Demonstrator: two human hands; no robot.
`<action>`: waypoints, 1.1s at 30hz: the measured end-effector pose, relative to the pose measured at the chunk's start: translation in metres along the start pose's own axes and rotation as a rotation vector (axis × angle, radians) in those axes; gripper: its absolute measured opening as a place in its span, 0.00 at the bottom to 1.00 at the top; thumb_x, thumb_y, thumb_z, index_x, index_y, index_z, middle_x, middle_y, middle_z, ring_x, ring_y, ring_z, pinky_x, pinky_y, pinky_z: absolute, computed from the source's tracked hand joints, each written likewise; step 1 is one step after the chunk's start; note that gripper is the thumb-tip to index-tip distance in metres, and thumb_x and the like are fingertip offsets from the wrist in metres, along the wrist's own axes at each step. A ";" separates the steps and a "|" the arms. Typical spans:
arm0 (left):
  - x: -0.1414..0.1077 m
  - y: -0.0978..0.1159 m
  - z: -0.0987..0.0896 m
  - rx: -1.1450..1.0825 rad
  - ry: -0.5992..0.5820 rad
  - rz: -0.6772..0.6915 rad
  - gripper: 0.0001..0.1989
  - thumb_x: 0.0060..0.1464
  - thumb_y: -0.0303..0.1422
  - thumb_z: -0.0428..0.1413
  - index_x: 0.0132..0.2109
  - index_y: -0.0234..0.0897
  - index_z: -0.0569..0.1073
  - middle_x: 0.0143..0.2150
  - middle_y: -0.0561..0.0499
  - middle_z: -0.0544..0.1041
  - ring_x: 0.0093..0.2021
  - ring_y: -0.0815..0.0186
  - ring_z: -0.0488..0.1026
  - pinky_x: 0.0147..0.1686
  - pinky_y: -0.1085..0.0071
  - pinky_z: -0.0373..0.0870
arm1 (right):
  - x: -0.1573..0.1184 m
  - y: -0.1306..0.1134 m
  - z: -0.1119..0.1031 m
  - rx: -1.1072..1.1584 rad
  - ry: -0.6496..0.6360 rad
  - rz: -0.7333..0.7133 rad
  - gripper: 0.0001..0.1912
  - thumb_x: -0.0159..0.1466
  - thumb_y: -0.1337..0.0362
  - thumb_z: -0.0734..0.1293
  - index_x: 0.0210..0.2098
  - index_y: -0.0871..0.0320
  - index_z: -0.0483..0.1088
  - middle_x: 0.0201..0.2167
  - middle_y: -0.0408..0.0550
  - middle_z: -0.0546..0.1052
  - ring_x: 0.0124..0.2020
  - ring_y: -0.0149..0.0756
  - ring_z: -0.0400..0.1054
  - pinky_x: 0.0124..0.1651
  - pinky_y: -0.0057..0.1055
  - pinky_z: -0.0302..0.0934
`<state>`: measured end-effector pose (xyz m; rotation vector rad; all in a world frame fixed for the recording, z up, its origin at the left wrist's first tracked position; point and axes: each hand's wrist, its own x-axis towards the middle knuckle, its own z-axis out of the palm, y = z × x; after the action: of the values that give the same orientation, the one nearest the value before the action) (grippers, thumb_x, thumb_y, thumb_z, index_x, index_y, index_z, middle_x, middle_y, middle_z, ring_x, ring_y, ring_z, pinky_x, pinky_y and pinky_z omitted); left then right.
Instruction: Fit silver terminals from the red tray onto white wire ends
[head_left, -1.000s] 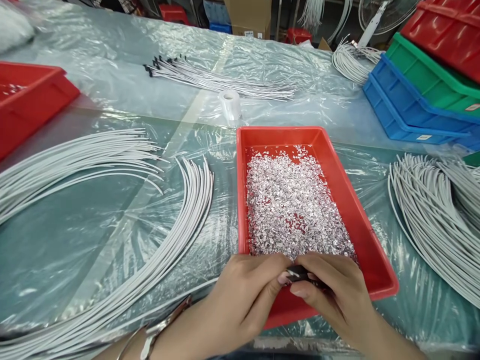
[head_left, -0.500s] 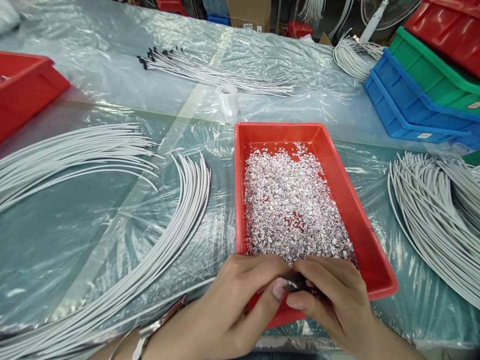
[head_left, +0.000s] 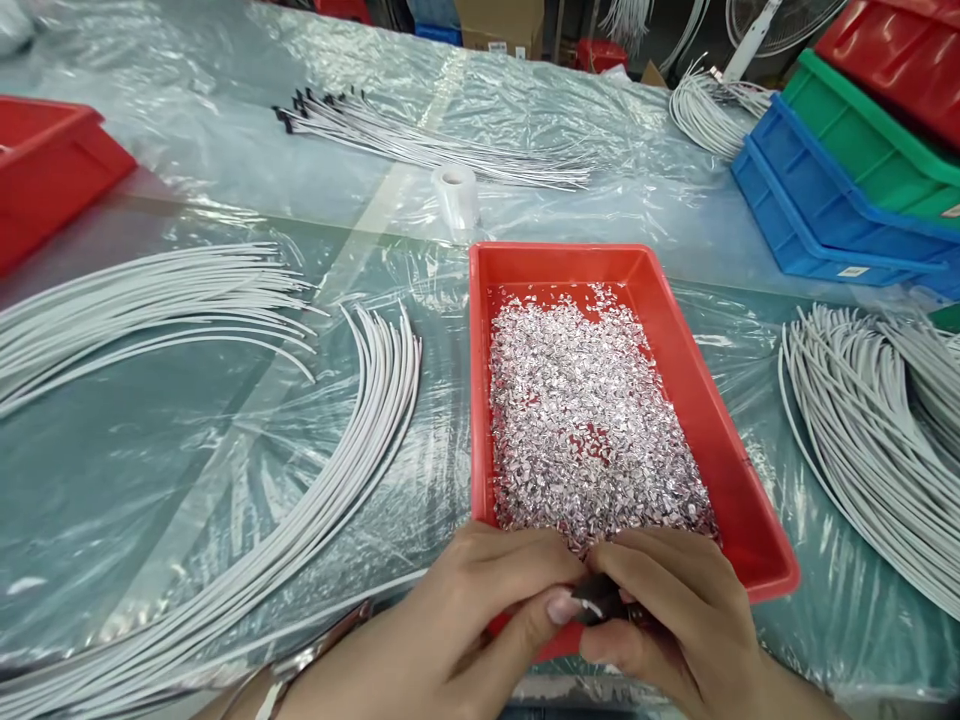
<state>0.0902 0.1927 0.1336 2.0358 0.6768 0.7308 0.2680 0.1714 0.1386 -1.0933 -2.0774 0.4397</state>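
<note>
Both hands meet over the near end of a red tray [head_left: 484, 380] that holds many small silvery metal pieces [head_left: 592, 400]. My left hand [head_left: 487, 610] has its thumb and fingers closed on a white cable [head_left: 375, 588], which runs in from the left beneath the hand. A small black part [head_left: 598, 598] sits between the fingertips of both hands. My right hand [head_left: 675, 610] is closed around the other side of that black part. The fingers hide most of the part and the cable end.
White cable bundles lie left [head_left: 382, 400] and right [head_left: 862, 420]. Black-tipped cables [head_left: 420, 140] and a clear roll [head_left: 455, 195] are beyond the tray. Stacked bins [head_left: 847, 190] stand back right, a red bin [head_left: 60, 180] far left.
Both hands have shifted slightly down in the view, still together. More of the black part shows between the fingertips.
</note>
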 end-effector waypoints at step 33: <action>-0.019 -0.004 0.011 0.105 0.189 0.028 0.10 0.64 0.29 0.43 0.47 0.36 0.67 0.35 0.51 0.78 0.33 0.70 0.75 0.33 0.76 0.72 | -0.002 -0.003 0.005 0.028 0.042 0.066 0.22 0.68 0.49 0.55 0.27 0.57 0.65 0.15 0.40 0.70 0.14 0.30 0.64 0.17 0.27 0.58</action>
<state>0.0843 0.1757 0.1198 2.0920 0.8111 0.9301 0.2635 0.1685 0.1358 -1.1479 -1.9973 0.4730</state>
